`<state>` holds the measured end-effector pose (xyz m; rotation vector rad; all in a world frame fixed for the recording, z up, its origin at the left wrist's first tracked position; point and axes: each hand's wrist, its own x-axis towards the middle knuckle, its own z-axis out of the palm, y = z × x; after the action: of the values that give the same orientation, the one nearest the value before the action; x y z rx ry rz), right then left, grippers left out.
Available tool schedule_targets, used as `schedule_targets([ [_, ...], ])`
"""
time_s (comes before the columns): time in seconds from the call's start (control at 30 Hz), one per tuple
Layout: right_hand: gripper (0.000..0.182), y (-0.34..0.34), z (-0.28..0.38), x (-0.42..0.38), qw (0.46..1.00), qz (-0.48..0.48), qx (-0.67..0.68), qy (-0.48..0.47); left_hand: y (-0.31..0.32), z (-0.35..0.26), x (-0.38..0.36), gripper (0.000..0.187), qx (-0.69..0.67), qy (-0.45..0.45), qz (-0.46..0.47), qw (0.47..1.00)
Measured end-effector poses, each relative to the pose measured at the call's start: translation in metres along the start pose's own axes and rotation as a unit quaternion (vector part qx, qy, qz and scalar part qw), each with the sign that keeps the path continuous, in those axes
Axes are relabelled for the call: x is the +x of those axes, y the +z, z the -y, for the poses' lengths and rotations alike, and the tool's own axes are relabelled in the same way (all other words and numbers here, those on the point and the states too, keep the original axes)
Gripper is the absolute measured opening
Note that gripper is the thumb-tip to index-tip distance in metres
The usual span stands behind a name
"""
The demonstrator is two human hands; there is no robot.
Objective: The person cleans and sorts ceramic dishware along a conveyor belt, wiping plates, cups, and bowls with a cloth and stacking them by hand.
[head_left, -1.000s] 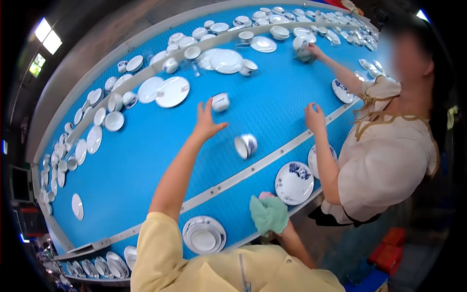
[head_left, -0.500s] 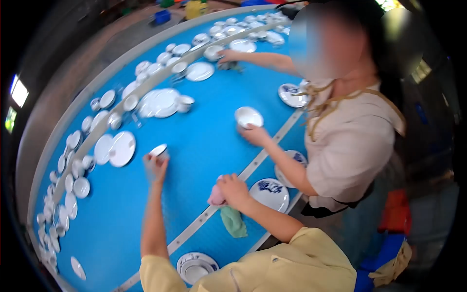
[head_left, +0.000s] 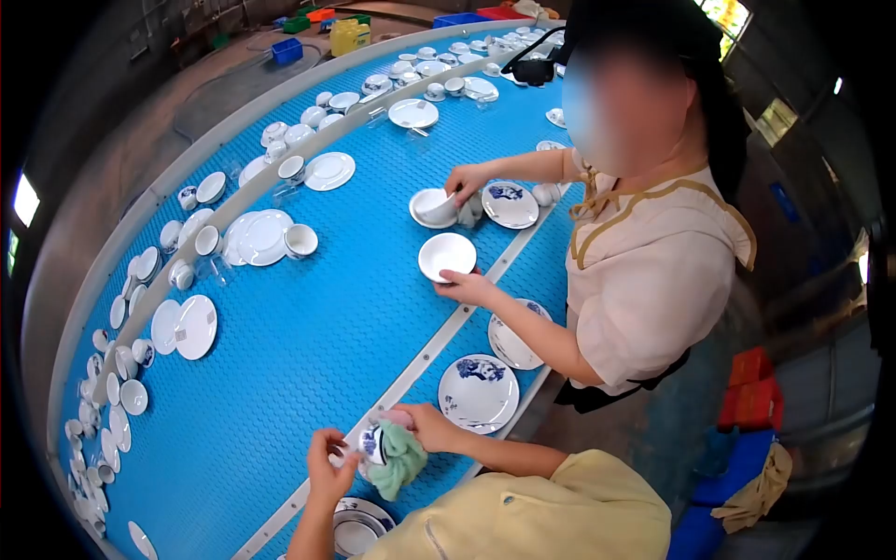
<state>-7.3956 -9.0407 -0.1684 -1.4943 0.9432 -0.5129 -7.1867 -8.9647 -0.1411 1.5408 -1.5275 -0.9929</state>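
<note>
My left hand (head_left: 332, 464) grips a small white cup with a blue pattern (head_left: 371, 444) by its side, above the pale divider rail. My right hand (head_left: 435, 430) is closed on a cleaning cloth (head_left: 399, 464), green with a pink part, which presses into and around the cup. The cloth hides part of the cup. A white plate with a blue design (head_left: 478, 411) lies just right of my right hand. Below my hands, a bowl on a plate (head_left: 359, 534) is partly covered by my sleeve.
A co-worker beside me holds a white bowl (head_left: 447, 255) in one hand and another bowl (head_left: 433, 209) with a grey cloth in the other. Stacked plates (head_left: 264, 236) and a cup (head_left: 301, 240) ride on the blue belt (head_left: 308, 345). Crockery lines the outer lane behind a rail.
My left hand has brought the cup from over the belt down to my right hand, and the cloth now meets it. The co-worker's far hand has drawn a bowl closer. Belt crockery has shifted leftward and down.
</note>
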Motion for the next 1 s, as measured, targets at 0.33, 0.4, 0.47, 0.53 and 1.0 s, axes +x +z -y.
schedule_targets([
  [0.33,0.031,-0.057,0.050,-0.019,0.880,-0.148,-0.287,-0.348,0.084,-0.052,0.047,0.042,-0.563,-0.357,-0.008,0.745],
  [0.4,0.024,-0.076,0.040,-0.016,0.892,-0.120,-0.276,-0.337,0.109,-0.046,0.050,0.043,-0.333,-0.205,-0.042,0.920],
  [0.47,0.015,-0.097,0.026,-0.010,0.892,-0.095,-0.251,-0.363,0.118,-0.071,0.045,0.044,-0.007,-0.015,-0.065,0.998],
  [0.53,0.014,-0.095,0.014,-0.014,0.926,-0.099,-0.183,-0.316,0.112,-0.098,0.049,0.045,0.079,0.059,-0.076,0.992],
  [1.0,0.031,-0.236,-0.029,-0.048,0.998,0.021,-0.023,-0.046,0.123,-0.087,0.041,0.076,0.232,0.024,0.062,0.971],
])
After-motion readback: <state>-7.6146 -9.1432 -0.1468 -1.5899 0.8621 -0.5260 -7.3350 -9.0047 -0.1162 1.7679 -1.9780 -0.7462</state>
